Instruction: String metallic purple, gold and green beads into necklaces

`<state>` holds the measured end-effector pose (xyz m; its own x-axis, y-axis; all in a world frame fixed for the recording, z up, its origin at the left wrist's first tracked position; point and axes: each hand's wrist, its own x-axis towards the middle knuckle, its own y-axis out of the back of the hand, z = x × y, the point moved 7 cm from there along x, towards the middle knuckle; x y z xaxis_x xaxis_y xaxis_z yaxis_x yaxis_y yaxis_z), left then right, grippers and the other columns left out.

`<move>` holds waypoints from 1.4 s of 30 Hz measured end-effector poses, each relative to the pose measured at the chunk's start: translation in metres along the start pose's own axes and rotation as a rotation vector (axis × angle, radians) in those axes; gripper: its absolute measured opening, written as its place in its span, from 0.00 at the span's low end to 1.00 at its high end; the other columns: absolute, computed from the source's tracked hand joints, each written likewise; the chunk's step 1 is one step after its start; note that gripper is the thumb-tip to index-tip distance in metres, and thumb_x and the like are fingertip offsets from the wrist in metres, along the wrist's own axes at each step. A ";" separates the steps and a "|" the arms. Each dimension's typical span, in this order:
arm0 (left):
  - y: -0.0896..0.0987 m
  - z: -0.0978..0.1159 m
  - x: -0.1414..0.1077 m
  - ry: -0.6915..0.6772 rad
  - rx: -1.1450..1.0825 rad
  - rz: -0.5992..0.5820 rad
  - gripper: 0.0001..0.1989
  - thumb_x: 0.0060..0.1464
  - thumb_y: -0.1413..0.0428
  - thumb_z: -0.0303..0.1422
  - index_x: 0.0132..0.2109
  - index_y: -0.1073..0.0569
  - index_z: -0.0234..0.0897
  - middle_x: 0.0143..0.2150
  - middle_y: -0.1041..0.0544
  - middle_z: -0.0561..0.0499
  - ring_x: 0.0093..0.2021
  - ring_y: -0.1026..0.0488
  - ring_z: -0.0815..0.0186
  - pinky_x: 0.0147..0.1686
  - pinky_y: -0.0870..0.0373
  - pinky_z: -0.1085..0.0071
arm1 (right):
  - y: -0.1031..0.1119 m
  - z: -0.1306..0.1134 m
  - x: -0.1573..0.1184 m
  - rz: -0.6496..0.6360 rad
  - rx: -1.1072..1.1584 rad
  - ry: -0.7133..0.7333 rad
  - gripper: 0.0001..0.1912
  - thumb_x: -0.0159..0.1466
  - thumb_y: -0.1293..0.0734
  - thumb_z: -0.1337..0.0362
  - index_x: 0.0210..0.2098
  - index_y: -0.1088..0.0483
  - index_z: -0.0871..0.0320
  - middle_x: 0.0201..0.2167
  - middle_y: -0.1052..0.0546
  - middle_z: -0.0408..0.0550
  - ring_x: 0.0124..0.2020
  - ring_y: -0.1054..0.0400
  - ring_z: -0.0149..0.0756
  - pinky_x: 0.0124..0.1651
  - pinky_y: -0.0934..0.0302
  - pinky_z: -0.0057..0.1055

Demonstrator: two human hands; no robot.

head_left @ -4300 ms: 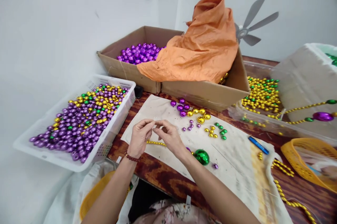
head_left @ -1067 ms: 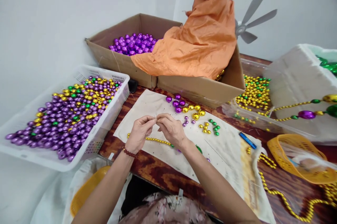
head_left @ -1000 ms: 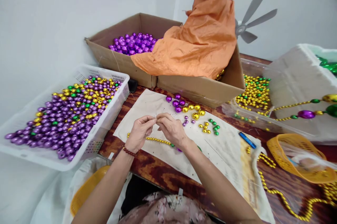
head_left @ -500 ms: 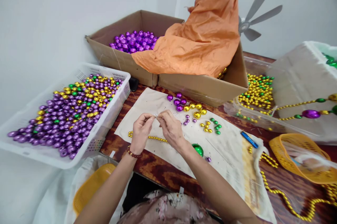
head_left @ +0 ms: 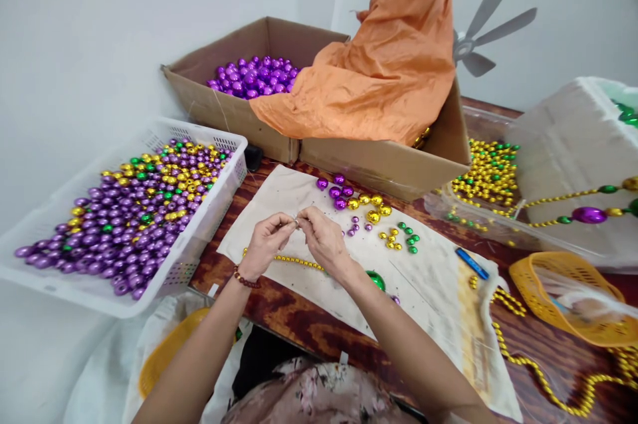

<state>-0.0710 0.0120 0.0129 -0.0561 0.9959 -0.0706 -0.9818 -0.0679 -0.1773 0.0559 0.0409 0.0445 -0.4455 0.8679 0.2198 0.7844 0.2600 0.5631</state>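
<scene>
My left hand (head_left: 266, 244) and my right hand (head_left: 321, 238) meet above the white cloth (head_left: 299, 288), fingertips pinched close together. Between them is something small and pale that I cannot make out. Beneath the hands a gold bead strand (head_left: 299, 262) lies across the cloth, partly hidden by them. Just beyond are loose purple beads (head_left: 339, 203), large gold beads (head_left: 373, 216), small gold beads (head_left: 391, 238) and small green beads (head_left: 409, 231). A big green bead (head_left: 375, 280) rests by my right forearm.
At left stands a white plastic basket (head_left: 234, 145) of mixed beads. Cardboard boxes (head_left: 383, 161) at the back hold purple beads, one partly under orange fabric (head_left: 363, 92). To the right are a blue tool (head_left: 472, 263), a yellow basket (head_left: 531, 278) and gold bead strands (head_left: 548, 397).
My left wrist has shifted slightly left, and its hand has tilted. The fingertips stay pinched together in nearly the same place, and the gold strand beneath shows differently between the hands.
</scene>
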 end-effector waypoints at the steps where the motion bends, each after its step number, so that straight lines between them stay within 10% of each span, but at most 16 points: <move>1: 0.000 0.000 0.000 0.016 -0.029 0.002 0.15 0.52 0.36 0.42 0.31 0.27 0.34 0.18 0.40 0.59 0.18 0.48 0.76 0.20 0.54 0.76 | 0.000 0.000 0.000 0.015 0.013 0.007 0.10 0.71 0.43 0.61 0.37 0.33 0.55 0.31 0.27 0.43 0.29 0.36 0.33 0.35 0.47 0.30; 11: 0.004 -0.009 0.000 0.125 -0.218 0.157 0.12 0.41 0.33 0.36 0.27 0.26 0.33 0.16 0.39 0.60 0.16 0.50 0.79 0.18 0.58 0.77 | -0.007 0.017 0.003 0.114 0.439 -0.128 0.08 0.68 0.36 0.58 0.39 0.30 0.56 0.33 0.26 0.42 0.23 0.35 0.28 0.28 0.40 0.26; 18: 0.006 -0.008 -0.003 0.037 -0.185 0.245 0.12 0.42 0.33 0.37 0.28 0.25 0.33 0.16 0.40 0.60 0.16 0.49 0.78 0.18 0.56 0.77 | 0.010 -0.019 -0.010 0.112 -0.057 0.147 0.10 0.72 0.38 0.64 0.42 0.24 0.55 0.37 0.22 0.47 0.37 0.28 0.34 0.38 0.38 0.28; 37: -0.003 0.017 -0.008 -0.331 0.421 0.108 0.07 0.58 0.42 0.33 0.33 0.22 0.36 0.28 0.29 0.53 0.28 0.35 0.71 0.29 0.40 0.73 | 0.005 -0.024 0.002 -0.267 -0.622 -0.192 0.13 0.73 0.42 0.67 0.45 0.25 0.56 0.46 0.21 0.50 0.42 0.24 0.41 0.39 0.37 0.33; 42: 0.003 0.005 -0.006 -0.119 0.180 0.207 0.10 0.53 0.39 0.37 0.30 0.26 0.35 0.22 0.34 0.56 0.22 0.42 0.74 0.23 0.46 0.74 | -0.003 -0.004 0.000 -0.011 -0.128 -0.161 0.07 0.66 0.38 0.67 0.36 0.28 0.58 0.37 0.22 0.50 0.35 0.25 0.38 0.36 0.36 0.32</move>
<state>-0.0750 0.0065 0.0178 -0.2692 0.9626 0.0302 -0.9630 -0.2695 0.0068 0.0519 0.0389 0.0460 -0.3708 0.9245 0.0886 0.7140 0.2228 0.6638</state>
